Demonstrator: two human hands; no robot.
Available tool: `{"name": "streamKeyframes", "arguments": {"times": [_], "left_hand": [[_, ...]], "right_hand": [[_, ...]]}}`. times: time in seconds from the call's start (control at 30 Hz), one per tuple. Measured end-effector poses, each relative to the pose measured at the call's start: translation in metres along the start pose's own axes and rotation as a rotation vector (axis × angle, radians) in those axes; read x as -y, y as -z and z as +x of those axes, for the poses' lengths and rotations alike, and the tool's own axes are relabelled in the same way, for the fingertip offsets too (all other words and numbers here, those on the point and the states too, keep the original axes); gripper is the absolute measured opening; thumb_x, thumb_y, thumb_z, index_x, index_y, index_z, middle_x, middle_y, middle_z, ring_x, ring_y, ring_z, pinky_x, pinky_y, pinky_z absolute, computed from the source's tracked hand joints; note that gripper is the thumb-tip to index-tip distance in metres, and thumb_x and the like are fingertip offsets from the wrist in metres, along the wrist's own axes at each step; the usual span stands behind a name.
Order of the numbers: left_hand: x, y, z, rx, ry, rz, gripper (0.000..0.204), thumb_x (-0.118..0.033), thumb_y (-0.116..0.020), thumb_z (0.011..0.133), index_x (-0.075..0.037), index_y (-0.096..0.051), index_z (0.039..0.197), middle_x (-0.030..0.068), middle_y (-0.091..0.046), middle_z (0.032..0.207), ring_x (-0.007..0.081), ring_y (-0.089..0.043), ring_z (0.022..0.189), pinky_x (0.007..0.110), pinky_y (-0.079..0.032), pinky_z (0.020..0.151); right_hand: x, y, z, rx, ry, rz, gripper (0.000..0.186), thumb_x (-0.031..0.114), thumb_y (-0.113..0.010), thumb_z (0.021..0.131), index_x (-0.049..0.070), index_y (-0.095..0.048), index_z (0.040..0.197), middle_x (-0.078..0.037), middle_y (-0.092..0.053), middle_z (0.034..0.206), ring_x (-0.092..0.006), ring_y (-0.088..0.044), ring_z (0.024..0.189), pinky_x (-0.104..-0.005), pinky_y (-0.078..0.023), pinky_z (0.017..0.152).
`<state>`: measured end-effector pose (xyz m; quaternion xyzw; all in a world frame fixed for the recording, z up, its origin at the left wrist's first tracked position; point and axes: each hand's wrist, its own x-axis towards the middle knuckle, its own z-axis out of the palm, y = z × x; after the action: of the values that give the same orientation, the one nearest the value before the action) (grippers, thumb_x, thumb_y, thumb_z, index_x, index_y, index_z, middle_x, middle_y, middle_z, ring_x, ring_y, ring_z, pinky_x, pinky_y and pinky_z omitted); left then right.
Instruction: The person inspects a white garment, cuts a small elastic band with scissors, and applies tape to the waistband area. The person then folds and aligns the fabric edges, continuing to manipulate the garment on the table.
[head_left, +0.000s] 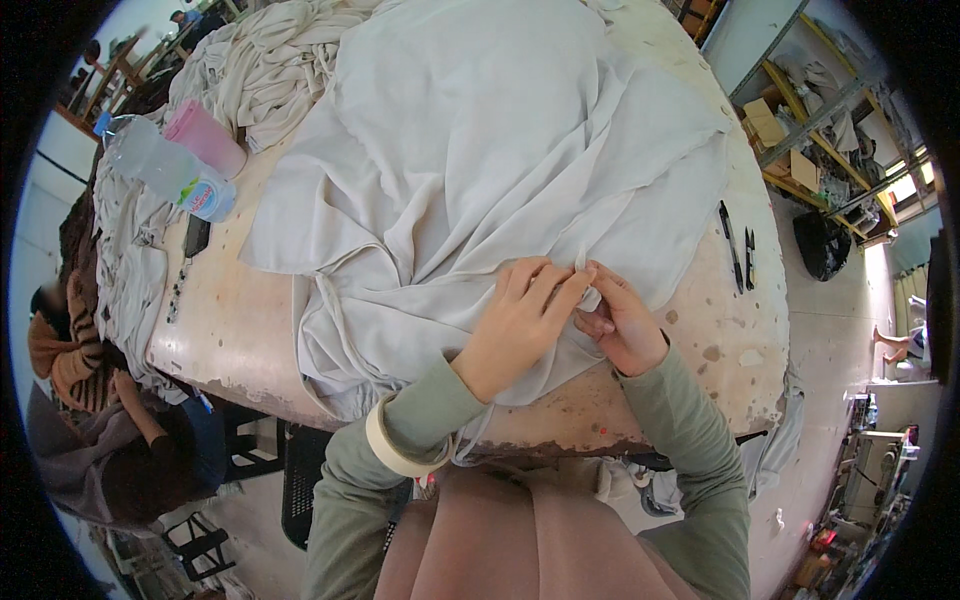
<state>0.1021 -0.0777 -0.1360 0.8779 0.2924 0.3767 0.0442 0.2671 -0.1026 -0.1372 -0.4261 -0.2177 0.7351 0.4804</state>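
Observation:
A large pale grey-white cloth [450, 150] lies in loose folds over the table in front of me. My left hand [525, 322] is closed on the cloth near its front edge, with thumb and fingers pinching a fold. Close against it, my right hand [625, 325] pinches the same small gathered bit of cloth between thumb and fingertips. Whether something small sits between the fingertips is hidden. A cream ring [390, 445], like a tape roll, hangs around my left forearm over the green sleeve.
The worn wooden table [225, 330] has a chipped front edge. At left stand a water bottle [165, 165], a pink cup [210, 140] and a dark phone [197, 235]. Two black pens [738, 255] lie at right. A cloth heap [265, 75] lies behind; a seated person [120, 430] is at left.

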Motion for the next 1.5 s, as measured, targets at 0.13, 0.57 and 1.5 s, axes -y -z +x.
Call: {"name": "streamKeyframes", "arguments": {"times": [0.13,0.57,1.5], "left_hand": [[0.000,-0.003,-0.003,0.034,0.087,0.017,0.035,0.000,-0.062,0.077,-0.006,-0.055,0.110,0.0074,-0.054,0.102,0.0282,-0.049,0.096,0.039,-0.041,0.084],[0.005,0.002,0.002,0.080,0.692,-1.064,0.018,-0.011,-0.059,0.090,-0.004,-0.053,0.105,0.0067,-0.060,0.099,0.0185,-0.053,0.088,0.029,-0.042,0.079],[0.003,0.005,0.007,0.028,0.860,-1.366,0.019,-0.010,-0.060,0.091,-0.003,-0.053,0.107,0.0000,-0.056,0.098,0.0039,-0.050,0.083,0.019,-0.042,0.076]], "right_hand": [[-0.004,-0.010,-0.003,-0.038,0.240,-0.102,0.034,0.017,-0.061,0.089,0.010,-0.044,0.118,0.003,-0.056,0.085,-0.0026,-0.041,0.062,-0.0180,-0.034,0.052],[-0.014,-0.002,0.006,-0.104,0.496,-0.417,0.046,0.003,-0.062,0.081,0.010,-0.037,0.118,-0.003,-0.058,0.085,-0.0091,-0.053,0.078,-0.0242,-0.041,0.069],[0.003,-0.011,-0.007,-0.349,1.039,-1.083,0.017,0.001,-0.065,0.080,0.004,-0.063,0.097,-0.009,-0.063,0.091,-0.0237,-0.064,0.078,-0.0304,-0.051,0.066]]}}
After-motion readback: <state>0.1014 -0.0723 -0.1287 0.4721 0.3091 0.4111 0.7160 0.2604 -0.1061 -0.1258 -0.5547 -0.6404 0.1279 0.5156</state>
